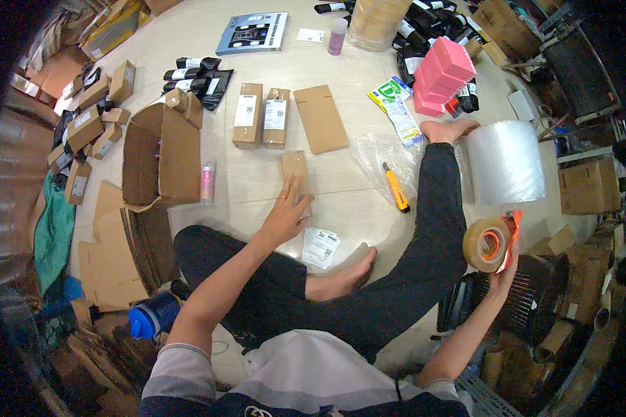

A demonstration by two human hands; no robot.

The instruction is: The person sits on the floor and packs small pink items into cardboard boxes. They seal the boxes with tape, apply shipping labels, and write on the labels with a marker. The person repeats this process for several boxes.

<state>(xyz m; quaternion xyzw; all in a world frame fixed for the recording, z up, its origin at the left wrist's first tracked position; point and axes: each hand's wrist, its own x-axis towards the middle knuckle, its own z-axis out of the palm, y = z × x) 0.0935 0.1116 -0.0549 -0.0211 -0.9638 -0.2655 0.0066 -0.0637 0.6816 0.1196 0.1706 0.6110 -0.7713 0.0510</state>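
Observation:
My left hand (285, 212) lies over the near end of a small cardboard box (295, 164), fingers on top and the thumb by its right edge. Out to the right, my right hand (505, 273) grips an orange tape dispenser (512, 229) carrying a roll of packing tape (481, 244). Between my legs is a loose stack of printed labels (321, 247). Beyond the small box stand two labelled cartons (248, 114), and a flat cardboard piece (321, 119) lies beside them. A yellow utility knife (395, 186) rests near my outstretched leg, beside clear bubble wrap (381, 156).
An open cardboard carton (180, 156) stands left, with a pink tube (207, 182) beside it. Flattened cardboard (107, 271) and a blue jug (154, 315) are nearer. A bubble-wrap roll (506, 162), stacked pink boxes (441, 78) and black parcels (438, 26) occupy the right.

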